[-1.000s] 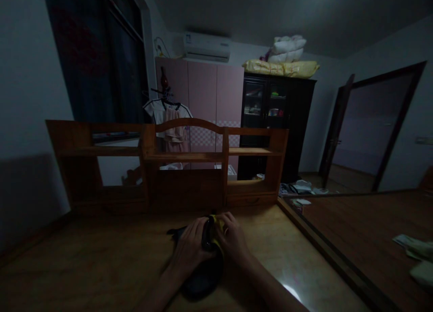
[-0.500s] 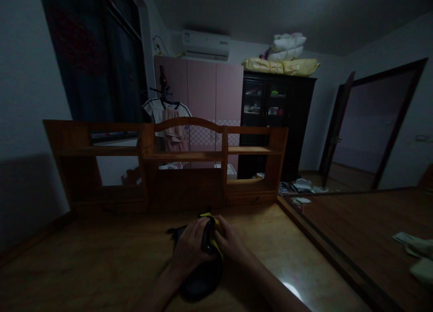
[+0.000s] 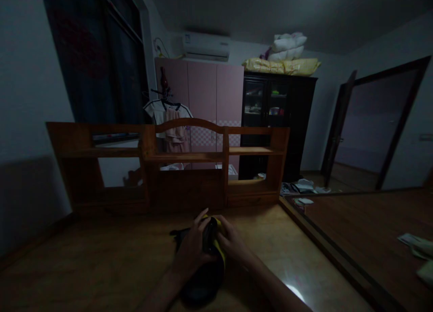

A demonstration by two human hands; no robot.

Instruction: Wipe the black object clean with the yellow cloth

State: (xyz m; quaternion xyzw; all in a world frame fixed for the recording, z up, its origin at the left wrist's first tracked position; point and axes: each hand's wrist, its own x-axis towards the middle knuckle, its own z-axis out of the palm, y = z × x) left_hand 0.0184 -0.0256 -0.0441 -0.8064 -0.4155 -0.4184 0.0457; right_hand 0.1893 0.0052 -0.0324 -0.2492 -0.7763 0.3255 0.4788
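Note:
On the wooden desk in front of me lies a dark, soft-looking black item with yellow edging (image 3: 203, 280); its exact kind is too dim to make out. Across its left side and top lies my left hand (image 3: 191, 249), fingers curved over a glossy black part, one finger raised. My right hand (image 3: 233, 239) pinches the yellow edge on the right, thumb and fingers closed. A dark flap or strap pokes out left of my left hand. Both palms hide much of the middle of the item.
A wooden shelf unit (image 3: 184, 157) stands along the desk's (image 3: 111, 262) far edge. A raised wooden rim (image 3: 314, 235) bounds the right side, with pale cloths (image 3: 417, 246) on the wooden surface beyond. Behind are a pink wardrobe (image 3: 203, 90), a dark cabinet (image 3: 297, 118) and a doorway.
A finger of my left hand has lifted from the item near its top. My right hand still grips the yellow edge, and the item has shifted very slightly right.

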